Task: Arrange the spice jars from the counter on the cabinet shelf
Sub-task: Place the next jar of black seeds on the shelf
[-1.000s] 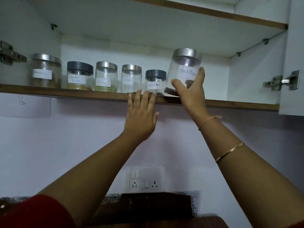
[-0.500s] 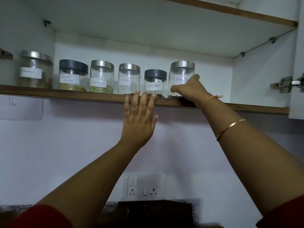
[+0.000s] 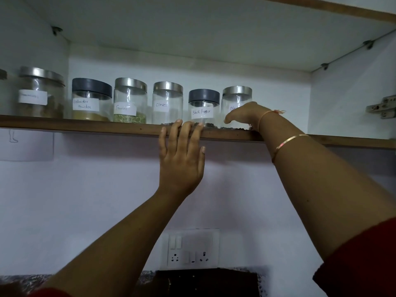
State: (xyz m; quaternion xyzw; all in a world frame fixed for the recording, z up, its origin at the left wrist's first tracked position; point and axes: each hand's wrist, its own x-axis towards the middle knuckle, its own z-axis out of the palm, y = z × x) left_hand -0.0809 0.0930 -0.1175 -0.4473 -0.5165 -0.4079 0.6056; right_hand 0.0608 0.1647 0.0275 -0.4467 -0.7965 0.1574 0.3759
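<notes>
Several labelled glass spice jars stand in a row on the wooden cabinet shelf (image 3: pixel 85 126). From the left: a steel-lidded jar (image 3: pixel 40 93), coriander powder (image 3: pixel 91 99), fennel (image 3: pixel 130 99), cloves (image 3: pixel 167 101), a grey-lidded black pepper jar (image 3: pixel 203 107). At the right end stands a steel-lidded black pepper jar (image 3: pixel 236 97), upright on the shelf, with my right hand (image 3: pixel 246 113) wrapped around its lower front. My left hand (image 3: pixel 182 155) rests flat against the shelf's front edge, fingers spread, below the cloves jar.
To the right of the last jar the shelf runs on to the cabinet side wall (image 3: pixel 351 99), where a door hinge (image 3: pixel 383 108) sticks out. An upper shelf (image 3: pixel 192 28) roofs the jars. A socket plate (image 3: pixel 192 249) sits on the wall below.
My right hand carried the steel-lidded black pepper jar from above the shelf edge down and back onto the shelf, at the row's right end. My left hand stayed on the shelf edge.
</notes>
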